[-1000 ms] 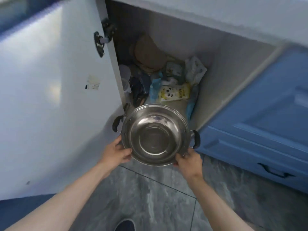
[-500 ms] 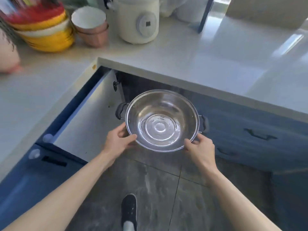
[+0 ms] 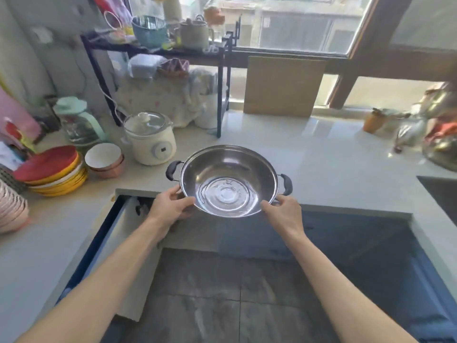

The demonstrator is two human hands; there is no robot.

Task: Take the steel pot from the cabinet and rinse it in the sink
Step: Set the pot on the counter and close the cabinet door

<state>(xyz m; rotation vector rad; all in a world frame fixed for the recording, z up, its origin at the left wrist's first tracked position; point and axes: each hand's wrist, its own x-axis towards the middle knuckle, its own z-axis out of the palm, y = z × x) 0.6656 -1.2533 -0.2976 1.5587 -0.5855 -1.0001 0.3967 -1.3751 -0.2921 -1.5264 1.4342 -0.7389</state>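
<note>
I hold a shiny steel pot with two black side handles level in front of me, above the front edge of the countertop. My left hand grips its rim at the lower left. My right hand grips the rim at the lower right. The pot is empty and its mouth faces up. A dark corner of the sink shows at the far right edge. The cabinet door hangs open below my left arm.
A white cooker, stacked bowls and stacked plates stand to the left of the pot. A black rack and a cutting board stand at the back by the window. Bottles and bags crowd the right end.
I have stood up and lifted the pot from in front of the open cabinet to countertop height. Both hands kept their grip on the rim.
</note>
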